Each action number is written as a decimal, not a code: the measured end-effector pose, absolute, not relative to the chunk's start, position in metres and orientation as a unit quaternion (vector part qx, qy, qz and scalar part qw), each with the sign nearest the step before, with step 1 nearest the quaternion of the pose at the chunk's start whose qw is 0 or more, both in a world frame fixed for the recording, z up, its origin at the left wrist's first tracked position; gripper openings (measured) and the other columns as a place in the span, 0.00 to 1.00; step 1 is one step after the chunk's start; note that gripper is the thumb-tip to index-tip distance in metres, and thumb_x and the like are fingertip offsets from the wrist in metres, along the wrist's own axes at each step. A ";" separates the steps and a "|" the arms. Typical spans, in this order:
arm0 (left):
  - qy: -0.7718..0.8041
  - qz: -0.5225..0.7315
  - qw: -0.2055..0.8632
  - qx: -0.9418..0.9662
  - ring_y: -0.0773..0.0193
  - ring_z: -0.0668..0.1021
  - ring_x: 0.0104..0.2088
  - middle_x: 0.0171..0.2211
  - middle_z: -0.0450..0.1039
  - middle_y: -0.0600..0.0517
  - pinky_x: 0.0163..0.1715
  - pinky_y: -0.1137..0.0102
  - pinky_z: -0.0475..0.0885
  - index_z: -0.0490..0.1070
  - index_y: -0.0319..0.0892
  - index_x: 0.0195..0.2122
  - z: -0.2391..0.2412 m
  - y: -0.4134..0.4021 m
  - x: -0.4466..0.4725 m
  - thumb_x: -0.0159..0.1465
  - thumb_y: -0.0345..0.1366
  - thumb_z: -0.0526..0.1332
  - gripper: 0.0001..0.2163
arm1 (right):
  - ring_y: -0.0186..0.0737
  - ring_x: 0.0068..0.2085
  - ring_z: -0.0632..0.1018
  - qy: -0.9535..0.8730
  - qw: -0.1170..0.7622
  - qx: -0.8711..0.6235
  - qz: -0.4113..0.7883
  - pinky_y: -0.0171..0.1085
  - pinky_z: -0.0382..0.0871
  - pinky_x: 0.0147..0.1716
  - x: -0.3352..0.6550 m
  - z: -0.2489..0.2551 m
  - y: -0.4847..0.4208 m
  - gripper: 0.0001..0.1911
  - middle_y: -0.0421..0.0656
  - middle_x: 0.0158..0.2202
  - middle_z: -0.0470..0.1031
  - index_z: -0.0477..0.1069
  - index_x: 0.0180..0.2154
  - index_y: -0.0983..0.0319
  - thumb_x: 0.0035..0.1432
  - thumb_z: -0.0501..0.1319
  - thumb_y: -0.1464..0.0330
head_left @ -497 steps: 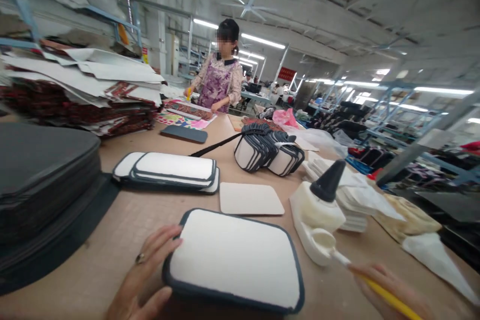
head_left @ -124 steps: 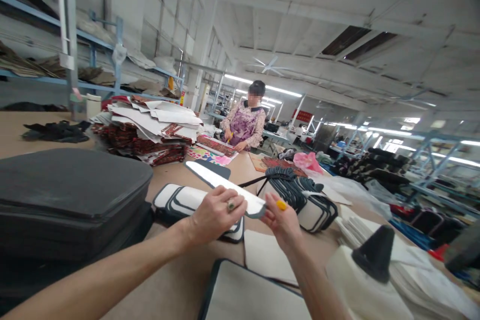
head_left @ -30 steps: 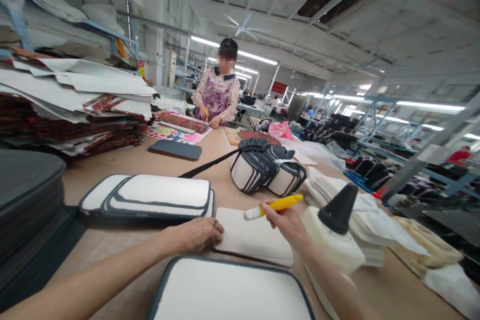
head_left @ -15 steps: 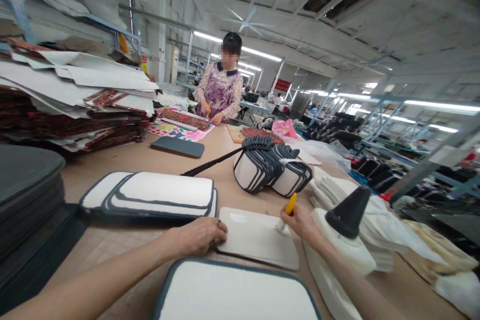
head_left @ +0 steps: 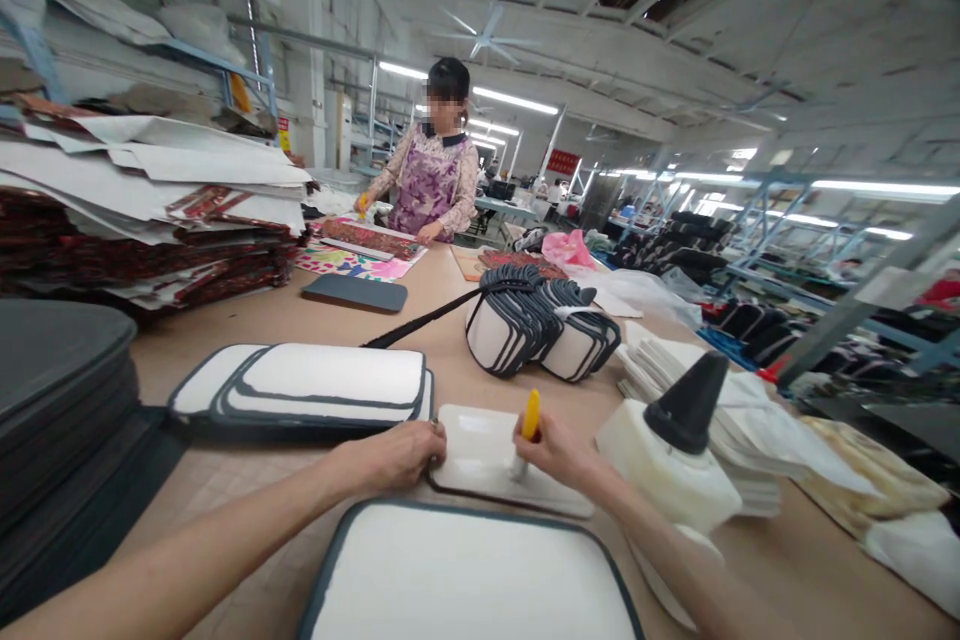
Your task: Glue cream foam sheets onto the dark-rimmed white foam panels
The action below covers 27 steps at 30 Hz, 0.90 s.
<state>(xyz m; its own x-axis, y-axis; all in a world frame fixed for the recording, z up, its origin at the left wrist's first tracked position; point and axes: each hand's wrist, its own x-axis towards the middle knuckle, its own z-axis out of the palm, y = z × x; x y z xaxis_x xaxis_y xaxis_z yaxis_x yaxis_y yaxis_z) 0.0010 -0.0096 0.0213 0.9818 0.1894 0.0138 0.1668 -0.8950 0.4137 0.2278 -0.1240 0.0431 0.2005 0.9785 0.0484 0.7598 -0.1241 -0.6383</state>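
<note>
A: What's new around the card (head_left: 476, 445)?
B: It lies flat on the table (head_left: 810, 580). At its left edge the left hand (head_left: 416, 450) has curled fingers; whether they pinch or merely press, I can't tell. The brush (head_left: 531, 415) has shifted from the card's right part to its middle, the right hand (head_left: 555, 452) closed round the handle. The card shines, so I'd judge the brushing under way.
A: And nearby?
B: Left of the card, a dark stack (head_left: 60, 370), then pale pads (head_left: 330, 375). Just in front of it, a big pad (head_left: 472, 570) crowds the near side. Right of it, a bottle (head_left: 664, 470) hems in the right forearm.
</note>
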 end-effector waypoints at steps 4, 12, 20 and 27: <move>0.086 0.037 0.220 0.971 0.62 0.74 0.34 0.34 0.72 0.51 0.36 0.72 0.67 0.69 0.40 0.28 0.018 -0.006 0.002 0.51 0.18 0.53 0.12 | 0.32 0.20 0.66 -0.555 0.266 -0.778 0.130 0.32 0.53 0.22 0.276 0.049 -0.151 0.07 0.35 0.14 0.62 0.65 0.17 0.62 0.43 0.57 0.73; 0.083 0.033 0.208 0.974 0.63 0.74 0.33 0.33 0.72 0.51 0.34 0.74 0.67 0.69 0.40 0.26 0.026 -0.011 0.001 0.50 0.16 0.53 0.13 | 0.31 0.29 0.73 -0.564 0.288 -0.758 0.155 0.36 0.69 0.30 0.254 0.036 -0.083 0.12 0.37 0.29 0.72 0.70 0.32 0.65 0.58 0.58 0.61; 0.115 0.073 0.243 0.960 0.61 0.75 0.40 0.40 0.73 0.48 0.42 0.72 0.67 0.73 0.39 0.34 0.050 -0.008 0.000 0.51 0.16 0.53 0.16 | 0.35 0.25 0.71 -0.510 0.377 -0.764 0.115 0.34 0.63 0.26 0.255 0.086 -0.171 0.15 0.38 0.22 0.70 0.73 0.34 0.64 0.52 0.57 0.59; 0.108 -0.007 0.220 0.969 0.63 0.74 0.41 0.40 0.73 0.53 0.42 0.74 0.67 0.71 0.43 0.38 0.132 -0.116 -0.088 0.53 0.16 0.54 0.18 | 0.31 0.22 0.66 -0.478 0.491 -0.686 0.244 0.31 0.58 0.20 0.151 0.121 -0.217 0.15 0.38 0.23 0.69 0.72 0.29 0.62 0.48 0.62 0.56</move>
<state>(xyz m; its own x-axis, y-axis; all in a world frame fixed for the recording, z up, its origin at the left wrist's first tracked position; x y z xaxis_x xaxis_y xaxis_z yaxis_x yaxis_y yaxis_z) -0.0880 -0.1157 0.1322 0.9765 0.2068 -0.0609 0.2128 -0.8794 0.4259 0.1507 -0.2170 0.1210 0.4230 0.8960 0.1349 0.4169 -0.0603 -0.9070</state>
